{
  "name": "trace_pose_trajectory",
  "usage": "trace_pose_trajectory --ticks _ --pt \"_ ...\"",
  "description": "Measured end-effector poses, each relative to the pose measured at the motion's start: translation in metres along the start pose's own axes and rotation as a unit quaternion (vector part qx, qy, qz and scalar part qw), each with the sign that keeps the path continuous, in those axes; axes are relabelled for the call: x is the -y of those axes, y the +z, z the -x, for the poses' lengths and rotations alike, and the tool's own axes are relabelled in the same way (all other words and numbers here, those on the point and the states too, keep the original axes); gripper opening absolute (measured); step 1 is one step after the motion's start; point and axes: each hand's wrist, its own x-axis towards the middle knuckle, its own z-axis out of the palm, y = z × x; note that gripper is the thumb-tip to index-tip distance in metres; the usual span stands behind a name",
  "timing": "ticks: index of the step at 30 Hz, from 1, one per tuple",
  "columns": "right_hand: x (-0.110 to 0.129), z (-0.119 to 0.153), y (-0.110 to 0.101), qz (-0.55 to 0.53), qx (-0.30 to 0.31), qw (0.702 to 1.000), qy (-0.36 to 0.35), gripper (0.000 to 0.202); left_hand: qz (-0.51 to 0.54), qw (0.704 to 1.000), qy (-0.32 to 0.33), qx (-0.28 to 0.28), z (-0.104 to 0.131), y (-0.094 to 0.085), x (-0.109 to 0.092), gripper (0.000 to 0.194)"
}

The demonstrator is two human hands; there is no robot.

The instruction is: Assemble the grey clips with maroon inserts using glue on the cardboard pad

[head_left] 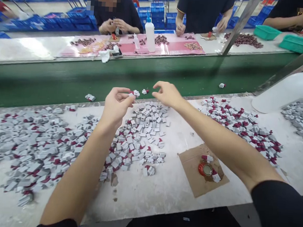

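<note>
My left hand [117, 104] reaches over the far edge of the bench, thumb and fingers closed on a small light grey and dark red plastic part [135, 93]. Just right of it, over the green conveyor belt, is a similar grey and red part [145, 91]. My right hand [166, 93] hovers beside that part with its thumb and fingers apart, holding nothing. Below my hands lies a heap of grey parts [151, 118], which runs into a wide pile of grey and red parts [49, 145] on the left.
More parts lie on the green belt [117, 77]. A cardboard piece [189, 170] with an orange-red bottle cap [205, 169] sits before me. Another pile [243, 126] and a white container [283, 94] are at right. Co-workers sit across the belt near a white bottle [149, 34].
</note>
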Motion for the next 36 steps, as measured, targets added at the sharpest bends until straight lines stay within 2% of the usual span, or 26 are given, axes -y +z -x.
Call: trace_pose_trajectory --ticks 3,6,8,11,14,17,18,20,22,24,27,30,33,36 --pt "0.035 -0.053 0.035 0.022 0.025 0.999 -0.027 0.042 0.006 0.998 -0.026 -0.056 -0.025 -0.004 0.001 0.025" --pt "0.051 -0.078 0.055 0.030 0.054 0.997 -0.036 0.043 -0.006 0.997 -0.054 -0.053 -0.037 -0.002 0.002 0.020" --pt "0.045 -0.083 0.054 0.037 0.060 0.997 -0.022 0.045 -0.030 0.997 -0.058 -0.037 -0.045 0.002 0.005 0.021" --pt "0.013 -0.080 0.029 0.047 0.039 0.998 0.015 0.035 -0.117 0.992 -0.049 0.009 -0.064 0.017 0.011 0.025" --pt "-0.040 -0.062 -0.018 0.064 -0.003 0.996 0.063 0.028 -0.229 0.970 -0.030 0.074 -0.085 0.044 0.016 0.028" --pt "-0.101 -0.035 -0.070 0.095 -0.064 0.983 0.142 0.028 -0.260 0.958 -0.022 0.123 -0.097 0.075 0.016 0.030" --pt "-0.120 -0.026 -0.084 0.104 -0.083 0.976 0.172 0.035 -0.259 0.956 -0.021 0.138 -0.098 0.083 0.015 0.029" --pt "-0.153 -0.012 -0.105 0.113 -0.105 0.961 0.228 0.055 -0.268 0.949 -0.016 0.164 -0.098 0.095 0.014 0.028" --pt "-0.176 -0.007 -0.114 0.110 -0.101 0.951 0.271 0.060 -0.286 0.941 -0.009 0.179 -0.097 0.099 0.012 0.026" --pt "-0.188 -0.009 -0.115 0.102 -0.085 0.946 0.295 0.048 -0.313 0.932 -0.007 0.183 -0.096 0.099 0.010 0.025" --pt "-0.191 -0.015 -0.115 0.090 -0.080 0.947 0.297 0.029 -0.379 0.911 0.014 0.162 -0.089 0.092 0.005 0.030" --pt "-0.186 0.001 -0.124 0.081 -0.110 0.954 0.265 0.028 -0.428 0.888 0.067 0.153 -0.072 0.081 0.000 0.041" --pt "-0.180 0.054 -0.140 0.085 -0.141 0.959 0.229 0.035 -0.465 0.850 0.138 0.204 -0.044 0.071 0.001 0.046" --pt "-0.182 0.130 -0.151 0.123 -0.103 0.961 0.224 0.035 -0.489 0.803 0.208 0.268 -0.009 0.065 0.006 0.039"
